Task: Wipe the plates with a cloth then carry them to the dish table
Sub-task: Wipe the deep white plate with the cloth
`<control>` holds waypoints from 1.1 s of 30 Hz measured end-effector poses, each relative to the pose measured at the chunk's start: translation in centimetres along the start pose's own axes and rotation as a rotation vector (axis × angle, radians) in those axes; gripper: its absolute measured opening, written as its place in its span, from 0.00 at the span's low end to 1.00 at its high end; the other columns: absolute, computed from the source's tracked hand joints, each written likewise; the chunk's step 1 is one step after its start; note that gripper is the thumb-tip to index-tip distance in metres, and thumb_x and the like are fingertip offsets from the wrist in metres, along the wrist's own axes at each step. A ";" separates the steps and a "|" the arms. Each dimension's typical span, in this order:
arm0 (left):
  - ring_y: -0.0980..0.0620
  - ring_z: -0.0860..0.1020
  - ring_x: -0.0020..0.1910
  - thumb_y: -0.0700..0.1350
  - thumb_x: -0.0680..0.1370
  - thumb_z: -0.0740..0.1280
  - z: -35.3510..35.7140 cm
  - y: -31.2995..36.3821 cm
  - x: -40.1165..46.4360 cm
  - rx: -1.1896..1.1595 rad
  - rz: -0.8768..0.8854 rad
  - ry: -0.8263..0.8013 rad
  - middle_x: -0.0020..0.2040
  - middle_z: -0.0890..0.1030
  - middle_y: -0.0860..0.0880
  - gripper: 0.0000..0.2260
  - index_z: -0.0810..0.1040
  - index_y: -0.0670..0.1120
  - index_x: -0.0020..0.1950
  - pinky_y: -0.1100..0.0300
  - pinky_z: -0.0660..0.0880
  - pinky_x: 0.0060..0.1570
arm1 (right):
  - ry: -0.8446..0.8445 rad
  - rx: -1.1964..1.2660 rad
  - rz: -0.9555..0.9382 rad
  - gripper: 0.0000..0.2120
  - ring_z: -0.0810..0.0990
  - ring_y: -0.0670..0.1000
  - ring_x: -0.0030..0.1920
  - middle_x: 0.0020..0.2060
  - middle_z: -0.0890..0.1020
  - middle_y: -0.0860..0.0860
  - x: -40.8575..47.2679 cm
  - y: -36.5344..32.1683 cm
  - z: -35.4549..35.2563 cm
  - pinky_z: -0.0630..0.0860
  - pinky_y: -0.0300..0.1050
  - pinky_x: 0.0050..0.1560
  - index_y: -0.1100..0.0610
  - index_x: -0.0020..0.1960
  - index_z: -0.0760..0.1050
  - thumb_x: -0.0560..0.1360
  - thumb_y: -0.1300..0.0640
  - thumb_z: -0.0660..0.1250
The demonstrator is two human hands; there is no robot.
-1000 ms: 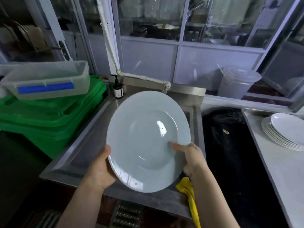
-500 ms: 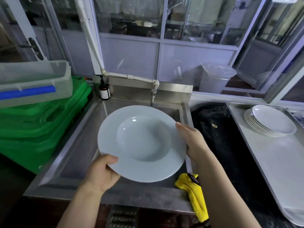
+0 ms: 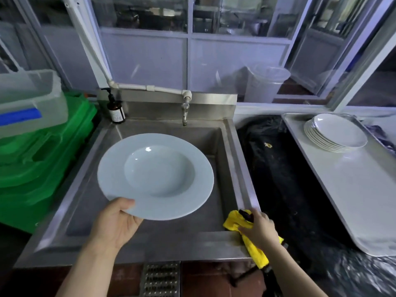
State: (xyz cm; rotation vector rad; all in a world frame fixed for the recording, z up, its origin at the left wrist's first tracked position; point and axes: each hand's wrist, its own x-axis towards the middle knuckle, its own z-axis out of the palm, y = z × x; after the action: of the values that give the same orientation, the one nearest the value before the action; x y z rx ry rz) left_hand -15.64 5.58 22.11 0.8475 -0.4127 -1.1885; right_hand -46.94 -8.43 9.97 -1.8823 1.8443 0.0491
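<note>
Stainless steel sink basin point(image 3: 102, 189) at centre. Metal tap point(image 3: 184, 112) at 12 o'clock on white pipe point(image 3: 150, 88). Brown pump bottle point(image 3: 115, 111) at 11 o'clock on sink rim. Stacked green plastic crates point(image 3: 42, 155) at 9 o'clock, clear plastic tub with blue tape point(image 3: 27, 103) on top. Black bin liner point(image 3: 276, 168) at 3 o'clock. White lidded bucket point(image 3: 265, 82) at 1 o'clock behind glass. Metal floor grate point(image 3: 160, 279) at 6 o'clock.

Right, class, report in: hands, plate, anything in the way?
Left hand holds plate over sink. Right hand on yellow cloth at sink corner. Nothing in the way.
</note>
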 end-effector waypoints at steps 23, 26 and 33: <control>0.50 0.83 0.52 0.33 0.65 0.62 0.1 0.7 -0.4 0.091 0.089 0.016 0.52 0.84 0.50 0.23 0.86 0.53 0.49 0.55 0.81 0.49 | 0.668 0.358 -0.805 0.25 0.71 0.48 0.55 0.60 0.72 0.49 -4.3 -17.3 -12.1 0.68 0.39 0.44 0.48 0.68 0.67 0.73 0.51 0.69; 0.55 0.83 0.48 0.26 0.55 0.60 -0.2 0.5 -0.9 0.230 0.098 0.068 0.43 0.85 0.48 0.25 0.85 0.46 0.42 0.62 0.79 0.51 | 0.567 0.166 -0.928 0.25 0.73 0.56 0.58 0.65 0.70 0.50 -5.1 -21.2 -12.6 0.75 0.48 0.48 0.44 0.69 0.67 0.73 0.53 0.68; 0.53 0.80 0.41 0.31 0.70 0.65 -0.9 1.3 -1.8 0.303 0.114 0.294 0.36 0.83 0.49 0.09 0.77 0.43 0.44 0.67 0.77 0.43 | 0.293 -0.428 -0.975 0.27 0.71 0.57 0.59 0.64 0.72 0.45 -5.8 -24.8 -12.5 0.68 0.45 0.52 0.39 0.68 0.68 0.72 0.59 0.63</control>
State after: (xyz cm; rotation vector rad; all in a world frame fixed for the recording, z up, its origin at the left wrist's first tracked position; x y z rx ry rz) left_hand -14.86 7.75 22.77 1.2259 -0.3981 -0.8894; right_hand -27.91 -8.73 30.98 -3.0287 0.9123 -0.1873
